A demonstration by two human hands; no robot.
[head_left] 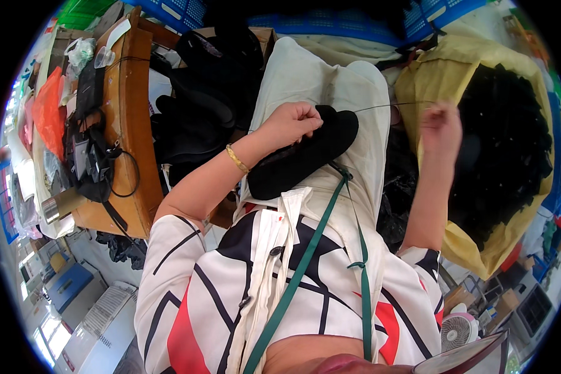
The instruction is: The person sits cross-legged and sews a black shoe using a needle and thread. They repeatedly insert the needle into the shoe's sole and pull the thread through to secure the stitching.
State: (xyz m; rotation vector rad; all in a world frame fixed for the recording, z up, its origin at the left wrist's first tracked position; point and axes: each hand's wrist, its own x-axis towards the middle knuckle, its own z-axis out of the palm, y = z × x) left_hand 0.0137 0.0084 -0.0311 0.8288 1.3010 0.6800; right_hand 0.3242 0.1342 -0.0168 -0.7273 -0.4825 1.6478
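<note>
A black cloth shoe [336, 134] lies slantwise on my lap, over the off-white apron [287, 75]. My left hand [296, 123] is closed on its upper edge, with the fingers curled in at the opening. From the shoe a thin dark thread [380, 106] runs tight to the right. At its far end my right hand [441, 124] is raised off to the side, fingers drawn together on the thread and smeared by motion. Whether a needle is in those fingers does not show. Green straps [318, 243] hang down my front to just below the shoe.
More black shoes [196, 106] are heaped at my left, beside a wooden cabinet [128, 124] with bags and cords on it. On my right stands a yellow sack [442, 68] full of black pieces [498, 143]. Blue plastic crates [336, 25] line the far side.
</note>
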